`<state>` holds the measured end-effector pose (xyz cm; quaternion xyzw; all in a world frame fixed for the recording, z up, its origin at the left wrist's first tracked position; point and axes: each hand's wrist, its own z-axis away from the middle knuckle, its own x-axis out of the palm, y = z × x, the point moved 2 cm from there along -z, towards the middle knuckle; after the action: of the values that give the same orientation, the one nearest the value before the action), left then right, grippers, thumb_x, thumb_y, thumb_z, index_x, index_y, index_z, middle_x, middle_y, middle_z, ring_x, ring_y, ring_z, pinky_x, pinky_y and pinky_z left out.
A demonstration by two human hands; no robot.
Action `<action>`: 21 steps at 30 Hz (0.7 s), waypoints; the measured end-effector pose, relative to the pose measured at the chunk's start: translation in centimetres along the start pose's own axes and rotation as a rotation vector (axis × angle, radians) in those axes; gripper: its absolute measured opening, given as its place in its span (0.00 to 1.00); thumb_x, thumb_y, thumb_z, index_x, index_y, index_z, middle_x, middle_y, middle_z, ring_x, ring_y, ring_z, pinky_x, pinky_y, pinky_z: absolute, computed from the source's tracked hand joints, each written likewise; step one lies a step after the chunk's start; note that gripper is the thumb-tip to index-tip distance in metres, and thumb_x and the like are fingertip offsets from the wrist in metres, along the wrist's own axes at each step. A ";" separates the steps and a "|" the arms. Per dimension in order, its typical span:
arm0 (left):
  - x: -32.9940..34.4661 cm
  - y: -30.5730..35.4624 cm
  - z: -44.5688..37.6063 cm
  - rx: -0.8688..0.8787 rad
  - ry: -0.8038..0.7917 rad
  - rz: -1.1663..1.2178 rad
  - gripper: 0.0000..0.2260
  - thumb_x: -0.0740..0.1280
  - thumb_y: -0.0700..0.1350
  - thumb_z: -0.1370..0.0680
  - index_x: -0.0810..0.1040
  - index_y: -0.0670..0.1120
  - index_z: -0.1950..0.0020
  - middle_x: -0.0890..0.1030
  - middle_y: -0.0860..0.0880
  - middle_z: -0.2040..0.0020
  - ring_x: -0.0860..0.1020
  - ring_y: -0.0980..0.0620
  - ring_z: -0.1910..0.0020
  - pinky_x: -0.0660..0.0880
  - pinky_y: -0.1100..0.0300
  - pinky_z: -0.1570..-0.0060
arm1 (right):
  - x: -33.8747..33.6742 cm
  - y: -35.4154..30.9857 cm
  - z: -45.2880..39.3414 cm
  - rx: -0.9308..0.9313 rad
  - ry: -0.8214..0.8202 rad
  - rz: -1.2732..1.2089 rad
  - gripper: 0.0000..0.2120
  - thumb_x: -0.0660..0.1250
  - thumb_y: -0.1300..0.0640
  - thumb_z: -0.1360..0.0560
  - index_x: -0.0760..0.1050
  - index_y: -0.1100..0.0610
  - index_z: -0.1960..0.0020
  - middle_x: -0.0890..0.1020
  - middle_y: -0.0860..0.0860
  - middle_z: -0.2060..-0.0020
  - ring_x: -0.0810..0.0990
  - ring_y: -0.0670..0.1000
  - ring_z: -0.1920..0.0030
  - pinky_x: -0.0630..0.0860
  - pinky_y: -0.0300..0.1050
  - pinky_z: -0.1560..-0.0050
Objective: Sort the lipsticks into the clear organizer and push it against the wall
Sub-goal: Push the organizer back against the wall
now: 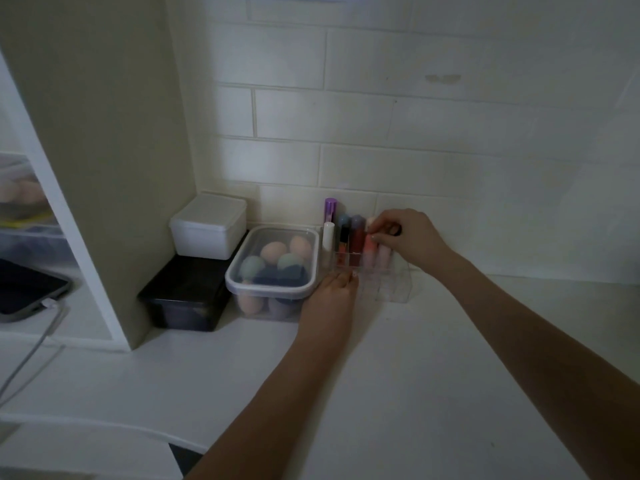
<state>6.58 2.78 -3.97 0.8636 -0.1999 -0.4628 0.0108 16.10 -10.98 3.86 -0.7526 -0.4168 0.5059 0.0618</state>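
Observation:
A clear organizer (391, 285) stands on the white counter close to the tiled wall. Several lipsticks stand upright in its back rows: a purple-capped one (330, 206), a white tube (328, 236), a dark slim one (343, 242), a red one (356, 233) and pink ones (372, 254). My left hand (330, 299) rests against the organizer's front left corner, fingers curled on its edge. My right hand (405, 237) reaches over the back right and pinches the top of a pink lipstick standing in a slot.
A lidded clear tub of makeup sponges (273, 268) sits just left of the organizer. Behind it are a white box (207, 226) on a black box (187, 292). A cabinet panel (104, 150) rises at left; a tablet with a cable (27, 289) lies on a shelf.

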 end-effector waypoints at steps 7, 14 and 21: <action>0.0 0.0 -0.1 0.032 0.051 0.000 0.21 0.63 0.33 0.45 0.85 0.39 0.56 0.86 0.43 0.58 0.85 0.48 0.60 0.80 0.62 0.66 | -2.0 2.0 1.7 0.030 0.038 -0.009 0.07 0.75 0.59 0.32 0.84 0.56 0.54 0.82 0.50 0.62 0.75 0.41 0.66 0.68 0.25 0.63; -0.1 0.0 0.1 0.001 0.013 0.014 0.26 0.76 0.28 0.50 0.84 0.38 0.53 0.86 0.42 0.56 0.85 0.46 0.58 0.80 0.59 0.65 | -0.9 2.6 2.5 0.043 0.111 -0.025 0.08 0.74 0.65 0.33 0.83 0.57 0.55 0.80 0.51 0.61 0.73 0.42 0.68 0.67 0.25 0.62; 0.1 -0.2 0.2 0.008 0.024 0.025 0.28 0.76 0.27 0.52 0.84 0.38 0.53 0.86 0.41 0.56 0.85 0.46 0.58 0.81 0.58 0.64 | -1.8 3.5 0.3 0.042 0.230 -0.011 0.09 0.70 0.65 0.29 0.81 0.62 0.49 0.83 0.57 0.54 0.76 0.50 0.58 0.67 0.21 0.57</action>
<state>6.58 2.99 -4.19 0.8666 -0.2123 -0.4514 0.0156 17.61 -14.52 3.19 -0.8021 -0.4005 0.4243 0.1276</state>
